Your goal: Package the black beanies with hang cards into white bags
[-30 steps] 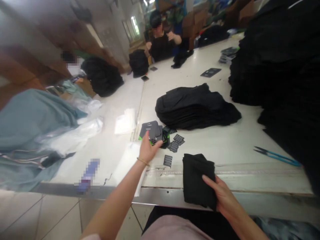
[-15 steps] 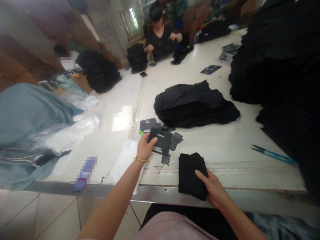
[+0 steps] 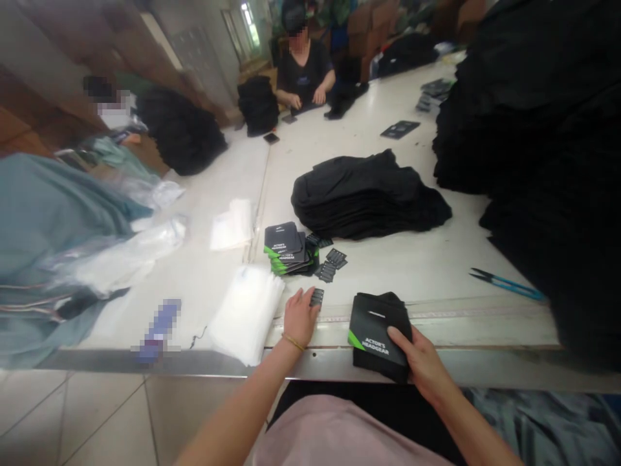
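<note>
My right hand (image 3: 427, 362) grips a folded black cloth (image 3: 381, 371) at the table's front edge. On top of it lies a black card (image 3: 378, 330) printed "ACTOR'S HEADGEAR" with a green corner, under my right thumb. My left hand (image 3: 299, 317) has its fingertips and thumb closed at the left edge of a small black label (image 3: 317, 297), low over the table. Just beyond are more small labels (image 3: 332, 264) and a stack of black cards (image 3: 282, 239). White plastic bags (image 3: 247, 310) lie left of my left hand.
A pile of black cloths (image 3: 369, 197) lies mid-table, with a tall black pile (image 3: 528, 103) at right. Blue-handled snips (image 3: 507, 283) rest in front of it. Across the table (image 3: 204, 285) a person (image 3: 305, 74) works with both hands. Grey-green fabric (image 3: 58, 207) covers the left side.
The black card that my left hand held is now on the folded cloth under my right thumb. My left hand has moved back to the small label. The co-worker's hands have lowered.
</note>
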A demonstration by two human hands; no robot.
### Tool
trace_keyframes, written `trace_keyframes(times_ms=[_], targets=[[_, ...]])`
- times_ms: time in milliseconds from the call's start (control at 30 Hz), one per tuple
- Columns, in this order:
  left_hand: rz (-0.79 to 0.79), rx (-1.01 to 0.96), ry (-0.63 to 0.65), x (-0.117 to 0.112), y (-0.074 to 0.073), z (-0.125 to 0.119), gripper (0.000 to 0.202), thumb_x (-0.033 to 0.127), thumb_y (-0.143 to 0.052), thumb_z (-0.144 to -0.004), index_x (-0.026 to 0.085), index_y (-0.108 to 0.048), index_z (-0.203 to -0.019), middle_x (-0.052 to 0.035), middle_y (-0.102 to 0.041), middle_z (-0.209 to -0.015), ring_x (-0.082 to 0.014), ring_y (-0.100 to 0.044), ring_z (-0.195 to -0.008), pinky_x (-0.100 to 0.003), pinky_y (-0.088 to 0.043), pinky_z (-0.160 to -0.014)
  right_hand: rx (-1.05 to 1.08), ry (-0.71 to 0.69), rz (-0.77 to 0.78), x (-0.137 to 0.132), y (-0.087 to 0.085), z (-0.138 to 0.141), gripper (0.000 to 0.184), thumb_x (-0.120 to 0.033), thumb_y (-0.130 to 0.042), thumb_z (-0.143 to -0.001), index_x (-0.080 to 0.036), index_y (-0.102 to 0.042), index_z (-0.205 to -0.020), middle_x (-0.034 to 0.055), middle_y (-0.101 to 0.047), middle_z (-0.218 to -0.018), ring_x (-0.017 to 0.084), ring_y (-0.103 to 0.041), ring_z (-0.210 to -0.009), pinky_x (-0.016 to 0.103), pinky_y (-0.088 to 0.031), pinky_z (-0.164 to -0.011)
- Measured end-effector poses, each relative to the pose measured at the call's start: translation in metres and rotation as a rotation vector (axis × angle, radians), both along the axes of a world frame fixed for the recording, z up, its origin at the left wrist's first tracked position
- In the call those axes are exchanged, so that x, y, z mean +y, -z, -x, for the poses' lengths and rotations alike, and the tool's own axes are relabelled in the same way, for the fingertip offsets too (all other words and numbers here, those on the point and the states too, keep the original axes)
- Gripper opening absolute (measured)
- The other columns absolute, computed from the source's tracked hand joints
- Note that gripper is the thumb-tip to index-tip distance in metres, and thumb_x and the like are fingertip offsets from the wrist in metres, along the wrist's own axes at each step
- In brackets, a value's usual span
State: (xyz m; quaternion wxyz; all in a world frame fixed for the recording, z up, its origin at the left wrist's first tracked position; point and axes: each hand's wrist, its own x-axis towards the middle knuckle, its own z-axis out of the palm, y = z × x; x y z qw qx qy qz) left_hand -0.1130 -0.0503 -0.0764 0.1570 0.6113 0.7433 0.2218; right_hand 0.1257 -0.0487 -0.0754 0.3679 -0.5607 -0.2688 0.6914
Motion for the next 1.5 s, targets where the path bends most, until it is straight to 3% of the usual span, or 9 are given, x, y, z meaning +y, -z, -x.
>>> trace_keyframes(times_ms=[233,500,633,767,933,1133,1300,1400,1500], targets=[[-0.079,-0.235,0.0,-0.009,-0.014,-0.019,0.038,0.026,-0.044,-0.086,0.022,-0.046,-0.123,-0.0066,-0.061,-0.115,-0.0203,-0.052,-0.111,-0.039,-0.038,-0.097,-0.034,-0.062,-0.064,-0.001,-0.012,0.015,0.042,-0.04,-0.068,-0.066,-0.021,-0.059,-0.102,0.0039,-0.07,-0.096,0.026,-0.063,-0.091,0.038,-0.05,-0.082],[0.049,-0.199,0.349,-0.046,-0.039,-0.069,0.05,0.022,-0.043,-0.085,0.026,-0.033,-0.133,-0.0021,-0.045,-0.134,-0.0251,-0.027,-0.131,-0.05,-0.018,-0.108,0.103,-0.187,-0.148,-0.007,-0.016,0.04,0.044,-0.041,-0.061,-0.073,-0.019,-0.057,-0.111,0.005,-0.065,-0.11,0.024,-0.058,-0.102,0.037,-0.044,-0.09],[-0.073,-0.209,0.242,-0.049,-0.048,-0.021,0.036,0.028,-0.044,-0.086,0.024,-0.048,-0.121,-0.004,-0.057,-0.121,-0.0201,-0.044,-0.119,-0.038,-0.034,-0.102,0.09,-0.193,-0.048,-0.006,-0.015,0.035,0.046,-0.038,-0.068,-0.066,-0.017,-0.059,-0.105,0.006,-0.069,-0.1,0.025,-0.062,-0.093,0.038,-0.048,-0.084],[-0.171,-0.068,-0.379,-0.034,-0.045,0.071,0.029,0.03,-0.043,-0.085,0.017,-0.055,-0.108,-0.0084,-0.063,-0.103,-0.0182,-0.059,-0.089,-0.032,-0.048,-0.079,0.094,-0.205,0.081,0.0,-0.011,0.028,0.044,-0.035,-0.07,-0.064,-0.019,-0.06,-0.104,0.005,-0.071,-0.092,0.022,-0.066,-0.081,0.035,-0.052,-0.076],[0.074,0.027,-0.374,-0.016,-0.018,0.13,0.027,0.029,-0.051,-0.079,0.015,-0.061,-0.099,-0.0052,-0.066,-0.081,-0.0168,-0.06,-0.074,-0.03,-0.047,-0.075,0.096,-0.186,0.141,0.003,-0.008,0.025,0.047,-0.034,-0.072,-0.061,-0.018,-0.06,-0.103,0.0069,-0.071,-0.095,0.024,-0.066,-0.083,0.033,-0.053,-0.073],[0.111,0.011,-0.35,-0.01,-0.007,0.131,0.021,0.027,-0.048,-0.081,0.019,-0.066,-0.089,-0.0027,-0.069,-0.087,-0.0163,-0.062,-0.081,-0.026,-0.046,-0.077,0.103,-0.189,0.148,0.003,-0.006,0.025,0.051,-0.035,-0.072,-0.061,-0.018,-0.058,-0.107,0.007,-0.07,-0.098,0.023,-0.066,-0.084,0.031,-0.054,-0.073],[0.097,0.056,-0.458,-0.013,-0.025,0.132,0.022,0.022,-0.042,-0.084,0.016,-0.061,-0.091,-0.0074,-0.067,-0.09,-0.0195,-0.062,-0.085,-0.03,-0.047,-0.079,0.125,-0.186,0.164,0.005,-0.009,0.023,0.056,-0.034,-0.073,-0.06,-0.019,-0.055,-0.111,0.0061,-0.07,-0.099,0.023,-0.065,-0.086,0.03,-0.053,-0.073],[0.003,0.122,-0.509,-0.022,-0.045,0.107,0.027,0.022,-0.035,-0.087,0.013,-0.053,-0.105,-0.0104,-0.065,-0.093,-0.0215,-0.062,-0.084,-0.035,-0.048,-0.077,0.126,-0.227,0.099,-0.001,-0.021,0.023,0.057,-0.036,-0.071,-0.064,-0.021,-0.052,-0.116,0.006,-0.069,-0.101,0.024,-0.065,-0.088,0.035,-0.052,-0.076],[-0.1,0.187,-0.283,-0.029,-0.055,0.058,0.025,0.021,-0.041,-0.084,0.016,-0.054,-0.106,-0.0066,-0.066,-0.094,-0.019,-0.063,-0.083,-0.032,-0.05,-0.077,0.243,-0.382,0.022,-0.015,-0.041,0.028,0.055,-0.037,-0.068,-0.067,-0.022,-0.052,-0.118,0.0069,-0.067,-0.104,0.024,-0.064,-0.089,0.036,-0.051,-0.076]])
